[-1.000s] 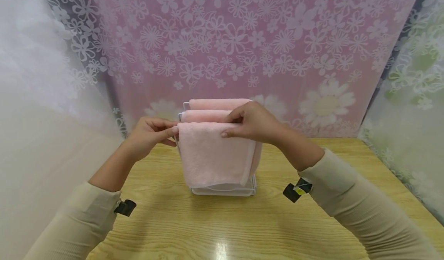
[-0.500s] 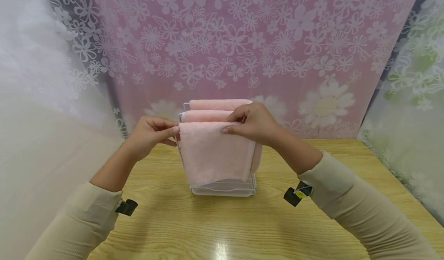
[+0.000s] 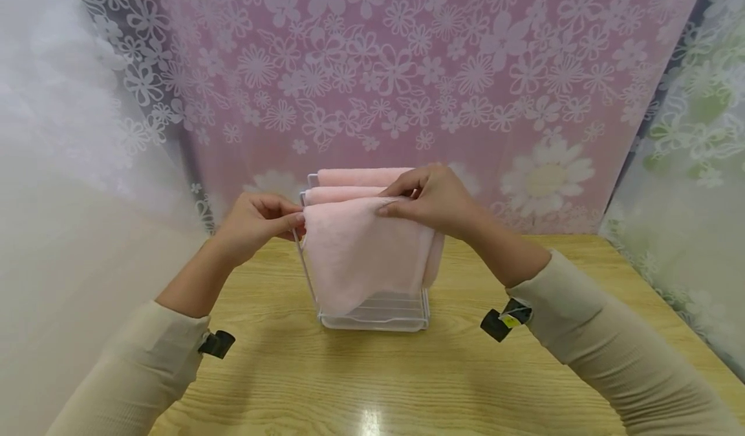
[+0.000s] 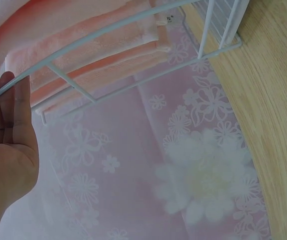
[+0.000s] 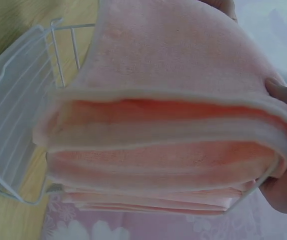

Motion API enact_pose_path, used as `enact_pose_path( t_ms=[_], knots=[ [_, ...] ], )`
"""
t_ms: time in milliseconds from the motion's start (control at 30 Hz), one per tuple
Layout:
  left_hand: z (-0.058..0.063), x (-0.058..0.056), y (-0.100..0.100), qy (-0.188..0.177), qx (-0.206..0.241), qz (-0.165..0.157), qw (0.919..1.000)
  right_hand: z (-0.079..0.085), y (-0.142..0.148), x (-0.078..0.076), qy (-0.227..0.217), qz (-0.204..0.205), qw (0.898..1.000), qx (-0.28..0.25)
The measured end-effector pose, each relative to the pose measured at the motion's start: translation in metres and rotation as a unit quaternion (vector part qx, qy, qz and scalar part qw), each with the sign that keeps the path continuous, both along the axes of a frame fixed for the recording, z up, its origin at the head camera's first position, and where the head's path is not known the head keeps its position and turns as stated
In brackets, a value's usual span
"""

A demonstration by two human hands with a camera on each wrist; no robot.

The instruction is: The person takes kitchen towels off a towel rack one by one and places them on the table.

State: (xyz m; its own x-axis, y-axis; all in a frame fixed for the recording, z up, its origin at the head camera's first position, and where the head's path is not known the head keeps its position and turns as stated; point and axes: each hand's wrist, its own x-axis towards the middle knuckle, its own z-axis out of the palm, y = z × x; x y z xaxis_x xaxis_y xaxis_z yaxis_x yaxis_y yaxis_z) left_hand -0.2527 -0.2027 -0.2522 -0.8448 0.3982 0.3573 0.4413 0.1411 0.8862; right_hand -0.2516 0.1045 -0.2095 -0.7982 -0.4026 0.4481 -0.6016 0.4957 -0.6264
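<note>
A pale pink towel (image 3: 367, 248) hangs over the front bar of a white wire rack (image 3: 308, 268), its lower edge now slanting. In the head view my right hand (image 3: 433, 200) pinches its top edge right of centre, thumb in front and fingers behind. At the top left corner my left hand (image 3: 256, 222) pinches the towel beside the rack's side wire. The left wrist view shows the left fingers (image 4: 21, 102) behind the white bar, with the thumb hidden. In the right wrist view the towel (image 5: 178, 55) is lifted away from the layers behind it.
Two more pink towels, a middle towel (image 3: 343, 195) and a back towel (image 3: 361, 177), hang on the rack. A white tray (image 3: 372, 323) forms its base on the wood-grain table (image 3: 372, 371). A pink floral curtain (image 3: 378, 87) stands behind, with pale sheets at both sides.
The front towel's top edge has risen slightly under the right hand, and its lower right part has lifted, exposing more of the tray. Both hands have shifted slightly right.
</note>
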Motion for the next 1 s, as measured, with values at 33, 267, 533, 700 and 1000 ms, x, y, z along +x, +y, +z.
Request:
enact_pose_path(
  t_ms=[33,267,533,700,1000],
  knots=[
    [0.000,-0.001,0.000,0.002,-0.001,-0.002,1.0000,0.002,0.001,0.000,-0.001,0.000,1.000,0.008],
    [0.002,-0.002,0.003,0.002,0.002,0.000,1.0000,0.022,0.008,0.004,0.004,0.022,0.999,0.045],
    [0.003,-0.001,0.004,0.003,-0.012,0.005,0.9999,0.034,0.018,0.009,-0.017,0.024,0.998,0.057],
    [0.003,-0.002,0.004,0.006,-0.010,0.002,0.9999,0.038,0.028,0.011,-0.017,0.034,0.997,0.068],
    [0.001,-0.003,0.003,0.011,0.014,-0.023,0.9996,0.040,0.043,0.016,-0.016,0.047,0.997,0.063]
  ],
)
